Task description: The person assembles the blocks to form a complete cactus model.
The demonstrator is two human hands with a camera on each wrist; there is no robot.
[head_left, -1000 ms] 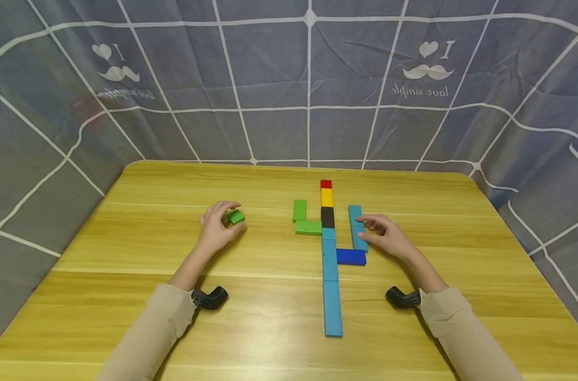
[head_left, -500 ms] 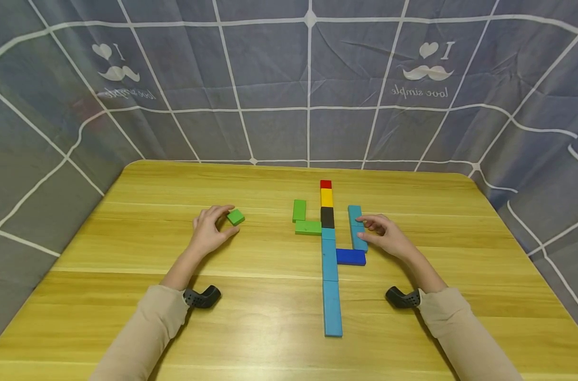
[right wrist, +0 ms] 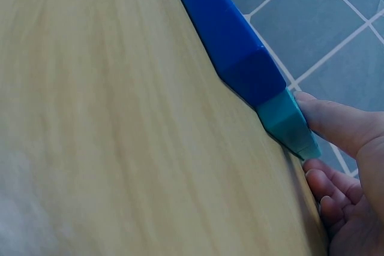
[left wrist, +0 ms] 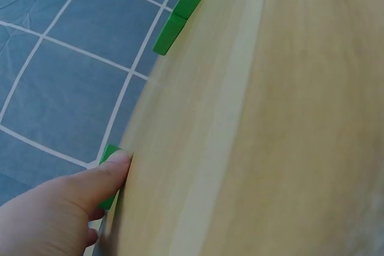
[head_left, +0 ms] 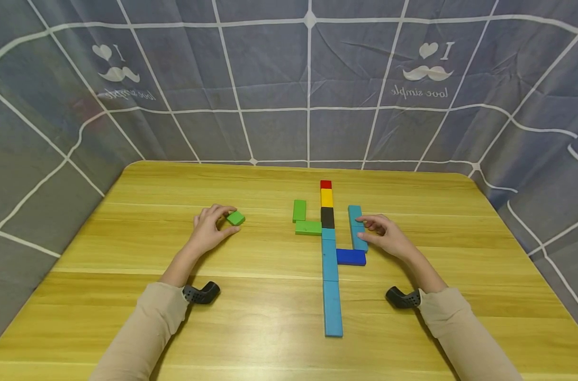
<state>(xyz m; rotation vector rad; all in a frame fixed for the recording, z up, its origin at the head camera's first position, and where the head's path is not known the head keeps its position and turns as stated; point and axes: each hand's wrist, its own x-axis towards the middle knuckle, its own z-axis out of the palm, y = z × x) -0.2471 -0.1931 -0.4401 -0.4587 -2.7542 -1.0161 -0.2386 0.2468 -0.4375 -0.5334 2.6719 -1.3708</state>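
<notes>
My left hand (head_left: pixel 209 228) is at a small green block (head_left: pixel 236 218) on the left of the wooden table, with thumb and index finger at opposite sides of it. In the left wrist view the thumb covers part of the green block (left wrist: pixel 108 202). My right hand (head_left: pixel 386 233) touches two light blue blocks (head_left: pixel 355 213) laid end to end, index fingertip on the far one and thumb on the near one. Its other fingers curl loosely beneath. A dark blue block (head_left: pixel 351 257) joins the near end of this pair to a long centre row (head_left: pixel 330 259).
The centre row runs red (head_left: pixel 325 184), yellow (head_left: pixel 326 198), black (head_left: pixel 327 217), then several light blue blocks. Two green blocks (head_left: pixel 309 228) form a corner left of it. A grey grid-patterned cloth (head_left: pixel 279 79) hangs behind the table (head_left: pixel 270 328).
The green block at my left hand was tilted up and now lies flatter. My left hand has shifted slightly left. The right hand and the laid blocks have stayed in place.
</notes>
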